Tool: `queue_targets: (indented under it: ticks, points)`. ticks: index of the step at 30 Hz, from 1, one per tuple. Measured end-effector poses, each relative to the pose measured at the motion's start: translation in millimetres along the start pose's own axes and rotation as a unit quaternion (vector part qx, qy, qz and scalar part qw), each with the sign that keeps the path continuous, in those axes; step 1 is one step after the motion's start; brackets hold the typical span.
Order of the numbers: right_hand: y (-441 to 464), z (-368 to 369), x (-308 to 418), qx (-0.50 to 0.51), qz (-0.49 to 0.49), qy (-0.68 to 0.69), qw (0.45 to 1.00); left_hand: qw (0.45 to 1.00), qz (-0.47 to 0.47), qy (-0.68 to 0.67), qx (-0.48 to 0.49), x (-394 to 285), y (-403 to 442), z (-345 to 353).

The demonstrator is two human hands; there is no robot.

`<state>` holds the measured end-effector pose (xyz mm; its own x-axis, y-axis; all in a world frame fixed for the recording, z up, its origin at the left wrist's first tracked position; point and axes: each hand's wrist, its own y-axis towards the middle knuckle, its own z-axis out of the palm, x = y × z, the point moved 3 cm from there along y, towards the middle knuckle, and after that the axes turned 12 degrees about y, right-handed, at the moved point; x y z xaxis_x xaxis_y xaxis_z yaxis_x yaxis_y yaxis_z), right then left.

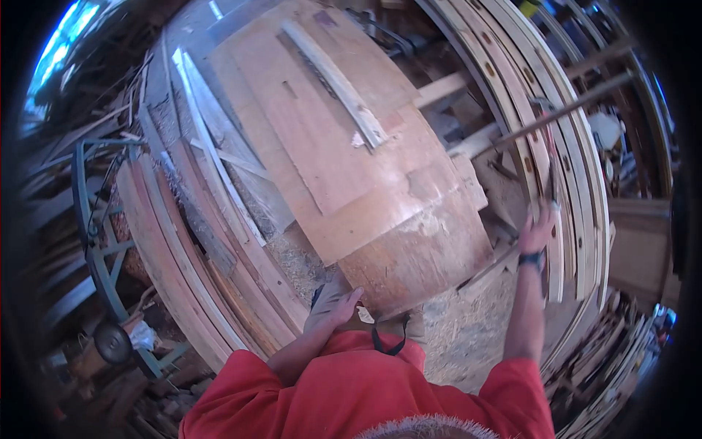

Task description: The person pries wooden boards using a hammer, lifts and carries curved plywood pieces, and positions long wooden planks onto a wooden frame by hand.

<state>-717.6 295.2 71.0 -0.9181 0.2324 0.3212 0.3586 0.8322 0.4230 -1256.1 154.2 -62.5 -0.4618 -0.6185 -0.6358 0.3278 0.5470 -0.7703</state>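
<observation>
My left hand [346,307] rests at my lap by the near edge of a worn plywood sheet [417,256], its fingers stretched out and nothing seen in it. My right hand [539,230], with a dark watch on the wrist, reaches forward to the long boards on the right. Its fingers are closed around the near end of a long, thin red tool [550,150], which lies along those boards; its exact kind is unclear. On the stacked plywood [292,139] ahead lies a narrow wooden strip [333,80].
Long slotted boards [574,168] run along the right, with a thin bar [570,110] crossing above them. More planks [183,256] lie at the left beside a green metal frame [106,271] with a wheel. Scrap wood [614,358] is heaped at the lower right. Sawdust covers the floor.
</observation>
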Motion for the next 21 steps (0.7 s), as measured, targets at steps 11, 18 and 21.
queue_targets:
  ticks: [11,18,21]
  points:
    - [-166.0,55.6,2.6,0.157,0.401,0.264,0.863,0.983,-0.013,0.094,-0.158,-27.4,-20.7,14.5]
    - [-159.6,50.4,1.1,0.144,0.369,0.323,0.860,0.966,0.042,-0.024,-0.256,48.4,22.2,57.4]
    - [-167.4,55.6,-11.0,0.161,0.374,0.329,0.852,0.957,0.039,-0.087,-0.275,56.0,32.3,61.4]
